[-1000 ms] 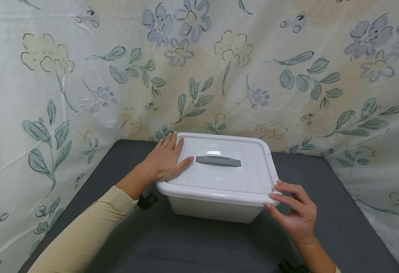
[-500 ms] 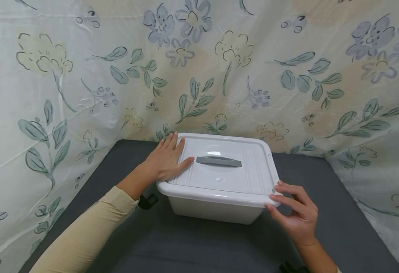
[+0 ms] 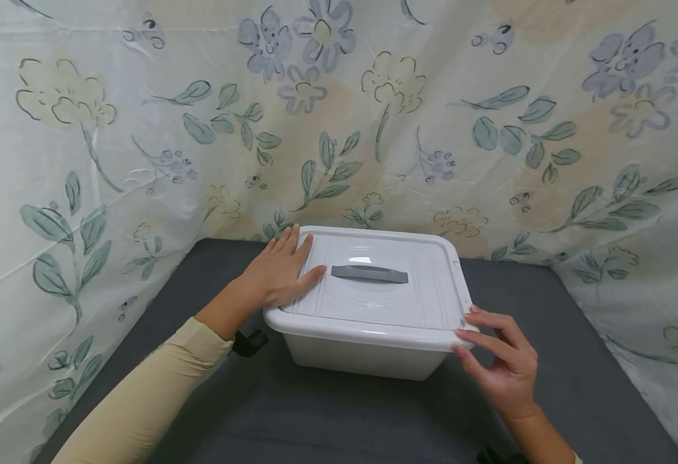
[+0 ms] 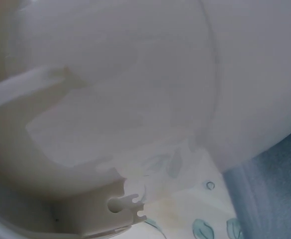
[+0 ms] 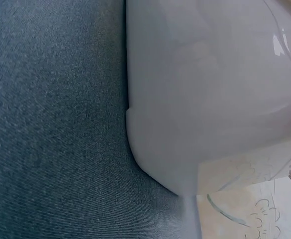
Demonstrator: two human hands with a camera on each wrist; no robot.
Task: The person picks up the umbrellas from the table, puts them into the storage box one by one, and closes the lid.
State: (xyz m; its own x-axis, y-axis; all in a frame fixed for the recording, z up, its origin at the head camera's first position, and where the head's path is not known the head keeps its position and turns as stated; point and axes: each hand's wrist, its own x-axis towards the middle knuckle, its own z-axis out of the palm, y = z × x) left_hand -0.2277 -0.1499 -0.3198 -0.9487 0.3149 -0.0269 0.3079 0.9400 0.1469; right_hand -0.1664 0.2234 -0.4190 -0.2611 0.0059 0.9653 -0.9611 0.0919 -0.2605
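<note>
A white plastic storage box stands on the dark table in the head view. Its lid lies over the top, with a grey handle in the middle. My left hand rests flat across the lid's left side, fingers straight and thumb spread toward the handle. At the front right corner my right hand pinches the lid's edge, fingertips on top and thumb at the rim below. The box wall fills most of the left wrist view. In the right wrist view the box wall meets the table cloth. The box's contents are hidden.
A dark grey cloth covers the table. Behind and along both sides hangs a pale curtain printed with flowers and leaves, close to the back of the box. A black wrist strap shows beneath the left wrist.
</note>
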